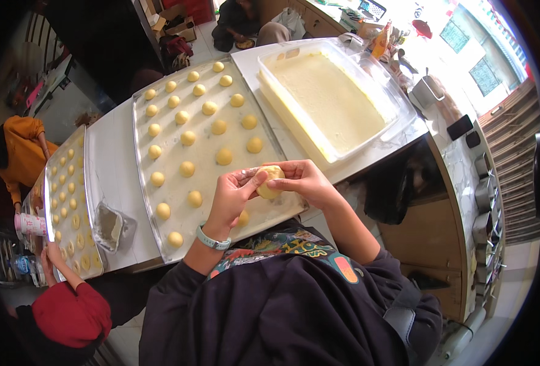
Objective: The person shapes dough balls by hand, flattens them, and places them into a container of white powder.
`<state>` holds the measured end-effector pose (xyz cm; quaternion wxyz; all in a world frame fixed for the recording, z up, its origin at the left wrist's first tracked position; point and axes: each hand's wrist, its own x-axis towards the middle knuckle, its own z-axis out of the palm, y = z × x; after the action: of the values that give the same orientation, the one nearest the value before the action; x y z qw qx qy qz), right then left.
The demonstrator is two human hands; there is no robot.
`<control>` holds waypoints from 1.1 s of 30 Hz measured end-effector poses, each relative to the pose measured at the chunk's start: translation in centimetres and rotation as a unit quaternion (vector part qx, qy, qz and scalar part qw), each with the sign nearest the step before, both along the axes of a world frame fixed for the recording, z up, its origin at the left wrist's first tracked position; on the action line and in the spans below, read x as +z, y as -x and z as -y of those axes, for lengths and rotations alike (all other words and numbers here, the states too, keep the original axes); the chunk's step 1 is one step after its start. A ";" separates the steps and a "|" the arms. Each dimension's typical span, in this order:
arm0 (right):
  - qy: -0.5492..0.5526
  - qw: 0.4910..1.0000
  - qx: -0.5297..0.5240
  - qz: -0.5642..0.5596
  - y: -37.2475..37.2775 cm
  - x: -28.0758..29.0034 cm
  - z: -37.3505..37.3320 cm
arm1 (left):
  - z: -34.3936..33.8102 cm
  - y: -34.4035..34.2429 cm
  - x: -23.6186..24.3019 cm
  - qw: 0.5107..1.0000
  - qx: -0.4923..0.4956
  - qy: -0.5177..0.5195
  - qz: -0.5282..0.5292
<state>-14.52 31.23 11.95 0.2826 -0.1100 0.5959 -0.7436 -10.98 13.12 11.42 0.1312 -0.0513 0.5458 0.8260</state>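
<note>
A pale yellow dough ball is held between my two hands, over the near right part of a large metal baking tray. My left hand grips it with thumb and fingers, and white flour marks the fingertips. From the other side my right hand pinches the same piece, its thumb pressed on the front. Rows of round dough balls sit spaced apart on the tray. One dough ball lies partly covered beside my left wrist, which wears a light watch.
A clear plastic tub of pale dough stands right of the tray. Left are a floury container and a second tray with balls and rings. One person in red and another in orange are by that tray.
</note>
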 end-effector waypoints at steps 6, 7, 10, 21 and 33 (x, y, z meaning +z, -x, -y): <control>-0.019 1.000 0.002 -0.021 6.5 2.1 -4.1 | -0.6 1.9 2.3 0.963 0.200 0.059 -0.171; -0.031 0.998 0.010 -0.052 8.4 2.6 -5.2 | -0.2 2.1 2.5 0.961 0.203 0.062 -0.174; -0.032 0.993 -0.020 -0.110 14.3 5.2 -7.9 | 1.5 1.9 2.4 0.950 0.279 0.026 -0.136; -0.219 0.967 0.044 -0.120 32.0 0.7 -4.1 | 0.4 -2.1 -1.6 0.882 0.472 0.002 -0.018; -0.307 0.932 0.084 -0.171 35.4 -3.8 0.9 | -2.4 -7.4 -3.8 0.818 0.575 -0.002 -0.001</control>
<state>-49.90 30.33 8.17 0.2577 -0.1935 0.8229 -0.4680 -3.59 15.47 7.67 -0.3680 -0.3544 0.4154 0.7526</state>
